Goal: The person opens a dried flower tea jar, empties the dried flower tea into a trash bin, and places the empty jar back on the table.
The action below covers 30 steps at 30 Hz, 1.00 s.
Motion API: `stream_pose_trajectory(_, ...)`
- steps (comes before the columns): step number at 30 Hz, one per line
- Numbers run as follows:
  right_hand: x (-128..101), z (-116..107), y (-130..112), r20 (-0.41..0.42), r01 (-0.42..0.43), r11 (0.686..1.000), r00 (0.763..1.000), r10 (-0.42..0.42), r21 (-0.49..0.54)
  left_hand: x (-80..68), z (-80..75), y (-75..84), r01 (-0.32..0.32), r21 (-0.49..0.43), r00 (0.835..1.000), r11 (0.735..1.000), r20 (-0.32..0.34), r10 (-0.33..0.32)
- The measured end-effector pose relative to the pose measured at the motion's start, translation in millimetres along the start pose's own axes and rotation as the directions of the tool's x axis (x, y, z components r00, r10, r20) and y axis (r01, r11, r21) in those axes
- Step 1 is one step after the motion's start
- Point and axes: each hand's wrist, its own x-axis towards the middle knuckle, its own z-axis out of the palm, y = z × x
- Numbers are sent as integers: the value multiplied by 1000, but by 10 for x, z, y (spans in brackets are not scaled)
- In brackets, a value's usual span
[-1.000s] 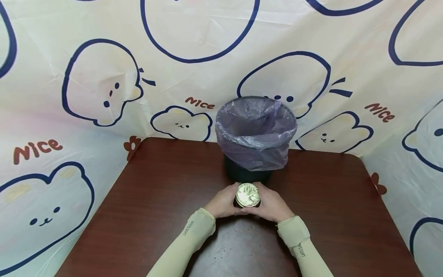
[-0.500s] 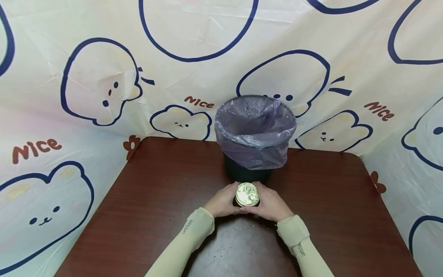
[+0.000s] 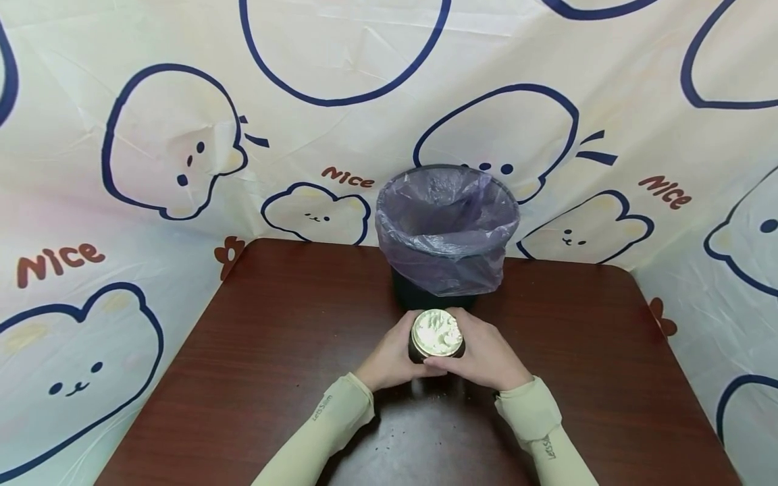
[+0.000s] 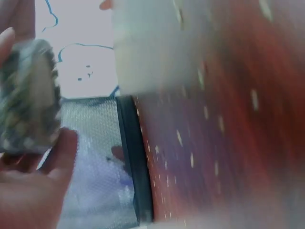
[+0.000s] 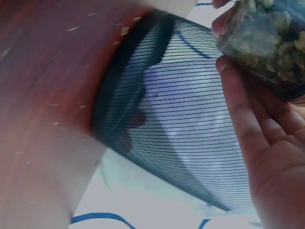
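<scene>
Jar [image 3: 437, 333], gold on top, is held by the left hand [image 3: 390, 356] and right hand [image 3: 491, 351], both clamped round its sides. It is over the brown table [image 3: 292, 324], just on the near side of the bin [image 3: 412, 294] with a purple bag [image 3: 452, 268].

Bin [image 3: 408, 293] mouth faces up, reachable from above; purple bag [image 3: 450, 270] folded over its rim, loose overhang down the bin's front. Right behind bin: patterned cloth [image 3: 340, 40], close, little hand room. Left of bin: wide bare table [image 3: 292, 317], passable toward side cloth. Right of bin: same, passable. Just in front of bin: jar [image 3: 436, 333] with left hand [image 3: 389, 354] and right hand [image 3: 489, 351] round it, blocking straight tabletop approach. Jar-to-bin gap narrow, contact unclear. Farther in front of bin: lane between two sleeves [image 3: 322, 425], only low crumbs [image 3: 385, 442].
</scene>
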Motion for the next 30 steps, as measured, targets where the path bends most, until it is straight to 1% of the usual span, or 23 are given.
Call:
stream_pose_trajectory(2, 2, -33, -45, -16, 13, 1000, 1000, -13, 1, -6, 33, 43, 0, -60, 999, 998, -47, -3)
stream_pose_trajectory(5, 1, -67, -104, -31, 22, 1000, 999, -22, 3, -17, 70, 92, -2, -120, 995, 993, -99, -10)
stream_pose_trajectory(8, -5, -88, -141, -43, 29, 1000, 999, -28, 5, -23, 79, 125, -17, -133, 992, 991, -127, 0)
stream_pose_trajectory(11, -8, -99, -157, -56, 33, 999, 998, -33, 7, -19, 68, 146, -41, -113, 990, 993, -141, 25)
stream_pose_trajectory(14, -8, -101, -160, -63, 32, 999, 998, -31, 12, -15, 52, 159, -53, -106, 989, 993, -142, 37)
stream_pose_trajectory(22, -9, -90, -149, -56, 42, 998, 998, -39, 51, -31, 21, 144, -54, -78, 992, 996, -116, 44)
stream_pose_trajectory(25, -5, -109, -136, -46, 40, 996, 998, -37, 74, -22, 22, 144, -42, -76, 994, 996, -104, 34)
stream_pose_trajectory(30, 5, -162, -113, -23, 20, 995, 1000, -18, 98, 7, 53, 160, -20, -113, 995, 993, -95, 9)
